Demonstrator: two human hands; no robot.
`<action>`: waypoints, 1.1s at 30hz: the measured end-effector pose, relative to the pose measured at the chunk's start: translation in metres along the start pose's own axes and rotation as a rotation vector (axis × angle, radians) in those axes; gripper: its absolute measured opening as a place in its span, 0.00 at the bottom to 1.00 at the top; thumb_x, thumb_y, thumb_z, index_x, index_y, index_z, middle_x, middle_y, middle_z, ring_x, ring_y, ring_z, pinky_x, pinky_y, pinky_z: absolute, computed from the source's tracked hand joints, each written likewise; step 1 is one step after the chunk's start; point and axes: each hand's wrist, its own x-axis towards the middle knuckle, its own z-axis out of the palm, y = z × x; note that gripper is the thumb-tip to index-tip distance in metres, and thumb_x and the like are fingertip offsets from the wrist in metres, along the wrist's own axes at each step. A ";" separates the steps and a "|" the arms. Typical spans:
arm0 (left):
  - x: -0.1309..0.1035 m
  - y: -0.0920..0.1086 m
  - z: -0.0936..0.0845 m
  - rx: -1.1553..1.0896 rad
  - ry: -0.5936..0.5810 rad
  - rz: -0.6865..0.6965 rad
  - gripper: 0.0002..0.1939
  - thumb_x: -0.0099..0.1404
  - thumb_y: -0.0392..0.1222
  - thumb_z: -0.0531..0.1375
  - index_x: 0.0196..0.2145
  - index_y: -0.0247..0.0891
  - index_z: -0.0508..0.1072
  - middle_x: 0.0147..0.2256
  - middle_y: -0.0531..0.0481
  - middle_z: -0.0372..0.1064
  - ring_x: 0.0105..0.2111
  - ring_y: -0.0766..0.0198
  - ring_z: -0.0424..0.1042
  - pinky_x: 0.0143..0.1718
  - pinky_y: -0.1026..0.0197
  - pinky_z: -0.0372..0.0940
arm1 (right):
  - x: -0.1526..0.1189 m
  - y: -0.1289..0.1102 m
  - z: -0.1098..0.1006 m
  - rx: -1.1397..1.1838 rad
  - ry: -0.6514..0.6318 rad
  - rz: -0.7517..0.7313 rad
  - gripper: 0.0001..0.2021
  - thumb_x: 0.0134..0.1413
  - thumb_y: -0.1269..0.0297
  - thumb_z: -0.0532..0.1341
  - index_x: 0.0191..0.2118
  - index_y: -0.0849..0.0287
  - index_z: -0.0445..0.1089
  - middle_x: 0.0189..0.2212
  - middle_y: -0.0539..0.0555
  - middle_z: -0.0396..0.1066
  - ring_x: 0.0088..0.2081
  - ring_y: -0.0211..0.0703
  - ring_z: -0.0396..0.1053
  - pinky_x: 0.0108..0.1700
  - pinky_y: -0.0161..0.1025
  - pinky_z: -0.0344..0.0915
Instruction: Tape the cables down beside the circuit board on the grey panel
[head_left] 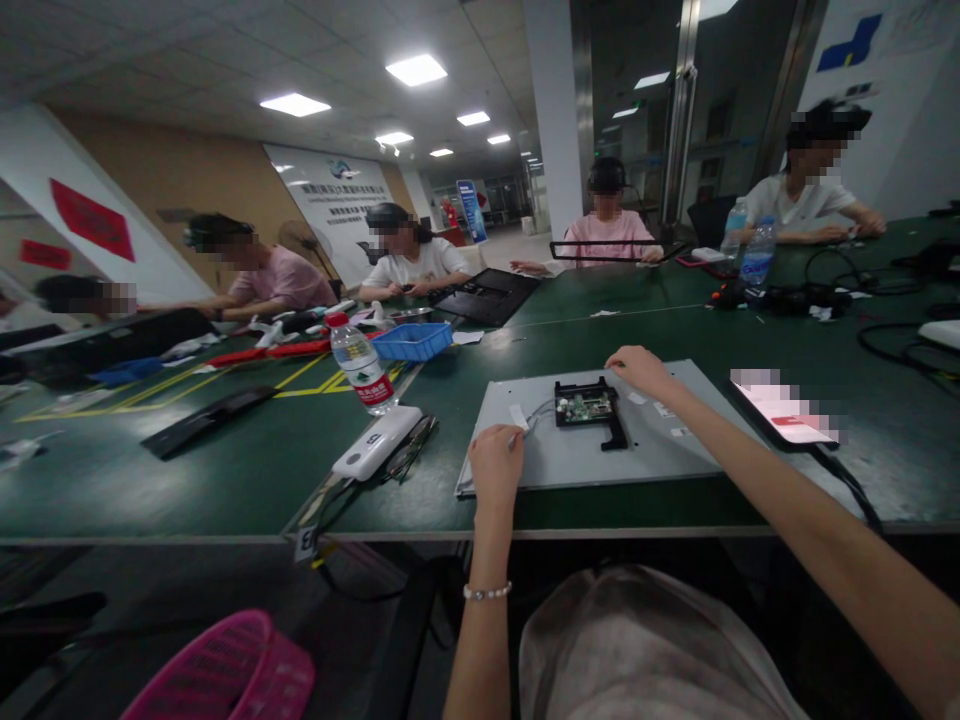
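the grey panel (660,458) lies flat on the green table (420,510), probably so its circuit board (585,408) faces up for access, while the left hand (496,465) seems to pinch the thin cable (538,411) and the right hand (641,370), whose grip i cannot tell, is at the far edge.
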 end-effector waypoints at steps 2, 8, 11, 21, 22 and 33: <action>0.000 0.000 0.001 0.003 -0.003 -0.001 0.11 0.62 0.35 0.55 0.36 0.41 0.77 0.39 0.49 0.75 0.41 0.59 0.71 0.47 0.59 0.61 | -0.008 0.014 0.000 -0.011 0.001 0.038 0.13 0.57 0.69 0.55 0.40 0.57 0.77 0.42 0.57 0.75 0.45 0.48 0.71 0.45 0.37 0.64; 0.005 0.000 -0.002 0.058 0.010 -0.024 0.12 0.64 0.37 0.54 0.36 0.42 0.78 0.40 0.49 0.74 0.42 0.58 0.70 0.47 0.58 0.61 | -0.019 0.036 0.010 0.071 -0.014 0.102 0.14 0.55 0.71 0.56 0.44 0.59 0.76 0.44 0.56 0.75 0.47 0.46 0.71 0.50 0.38 0.63; 0.010 -0.004 -0.006 0.157 0.045 -0.064 0.13 0.65 0.39 0.52 0.38 0.42 0.78 0.38 0.46 0.73 0.41 0.57 0.70 0.44 0.58 0.61 | -0.018 0.038 0.011 0.080 -0.008 0.097 0.14 0.54 0.71 0.56 0.44 0.60 0.76 0.44 0.58 0.75 0.46 0.47 0.71 0.50 0.38 0.63; 0.012 -0.020 -0.002 0.200 -0.009 -0.137 0.13 0.64 0.39 0.52 0.37 0.40 0.77 0.36 0.46 0.75 0.36 0.57 0.70 0.39 0.58 0.61 | -0.022 0.037 0.011 0.059 -0.022 0.097 0.14 0.55 0.70 0.56 0.45 0.61 0.75 0.46 0.60 0.74 0.48 0.48 0.70 0.50 0.38 0.62; 0.012 -0.020 -0.002 0.196 -0.009 -0.140 0.13 0.64 0.39 0.51 0.37 0.39 0.76 0.36 0.46 0.75 0.36 0.57 0.70 0.39 0.59 0.61 | -0.022 0.037 0.011 0.058 -0.020 0.090 0.14 0.55 0.69 0.56 0.45 0.61 0.75 0.46 0.60 0.73 0.48 0.48 0.70 0.50 0.37 0.62; 0.007 -0.002 -0.008 0.282 0.084 -0.156 0.15 0.65 0.38 0.51 0.46 0.38 0.72 0.45 0.41 0.69 0.44 0.51 0.66 0.43 0.54 0.61 | -0.025 0.040 0.009 0.050 0.020 0.015 0.13 0.58 0.66 0.55 0.44 0.62 0.74 0.44 0.59 0.73 0.48 0.47 0.69 0.52 0.38 0.61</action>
